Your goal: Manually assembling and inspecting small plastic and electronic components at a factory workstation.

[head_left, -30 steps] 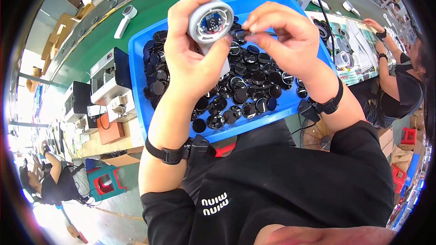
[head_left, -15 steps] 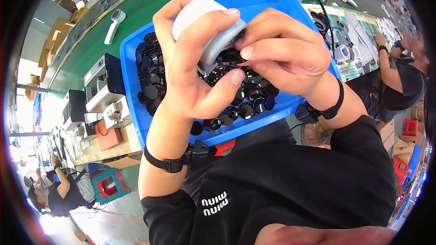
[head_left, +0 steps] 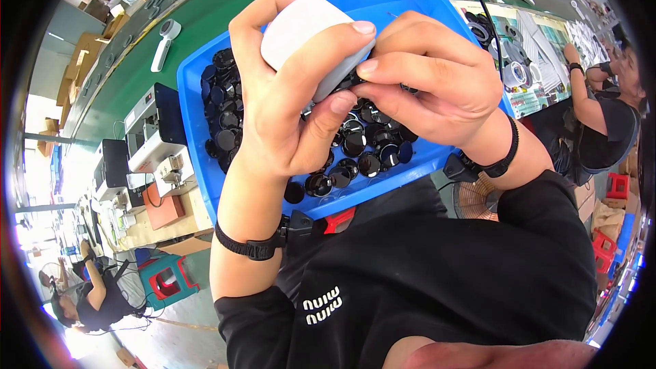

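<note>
My left hand (head_left: 277, 106) is wrapped round a white rounded housing with a grey rim (head_left: 301, 33), holding it tilted above the tray. Its thumb lies by the lower edge of that rim, and the housing's open side is mostly turned out of sight. My right hand (head_left: 444, 78) is closed in a pinch against the rim; what sits between those fingertips is dark and largely hidden. Beneath both hands, many glossy black round discs (head_left: 354, 143) lie loose in a blue plastic tray (head_left: 386, 1).
Behind the tray runs a green conveyor belt (head_left: 205, 17) carrying white handheld devices (head_left: 166, 42). Box-shaped machines (head_left: 154, 130) stand at the left. At the right, rings and parts lie on a printed sheet (head_left: 540, 96), where a co-worker (head_left: 594, 109) sits. Another person (head_left: 89, 301) is at lower left.
The white housing has tipped so its open side shows less, and my left thumb has drawn up toward its rim. The right fingertips stay at the rim. The view has shifted slightly.
</note>
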Demonstrator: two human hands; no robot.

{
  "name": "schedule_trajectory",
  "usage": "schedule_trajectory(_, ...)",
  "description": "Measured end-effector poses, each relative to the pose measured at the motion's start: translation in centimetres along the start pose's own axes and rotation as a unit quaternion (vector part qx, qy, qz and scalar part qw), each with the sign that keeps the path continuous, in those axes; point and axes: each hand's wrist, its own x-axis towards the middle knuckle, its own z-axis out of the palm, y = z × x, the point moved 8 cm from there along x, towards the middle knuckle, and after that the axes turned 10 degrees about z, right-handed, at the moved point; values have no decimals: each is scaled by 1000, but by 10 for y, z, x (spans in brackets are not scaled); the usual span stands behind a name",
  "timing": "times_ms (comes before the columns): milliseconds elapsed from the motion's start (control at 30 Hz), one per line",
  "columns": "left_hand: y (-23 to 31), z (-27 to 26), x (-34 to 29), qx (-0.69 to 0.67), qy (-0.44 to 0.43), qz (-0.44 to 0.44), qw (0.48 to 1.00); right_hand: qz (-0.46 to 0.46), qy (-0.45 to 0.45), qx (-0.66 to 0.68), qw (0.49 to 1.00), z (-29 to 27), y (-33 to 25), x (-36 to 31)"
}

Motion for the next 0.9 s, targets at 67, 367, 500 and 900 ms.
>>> schedule_trajectory(67,1,0,1,4,10,-3,1000,-9,-3,-4,1000,-1,1,0)
schedule_trajectory(367,14,-11,-4,85,86,11,993,26,4,117,993,-5,5,-1)
schedule_trajectory(500,14,-8,-7,80,95,31,992,51,-3,124,991,-4,7,-3)
schedule_trajectory(900,18,-3,3,11,55,19,998,3,12,97,995,-5,4,-8)
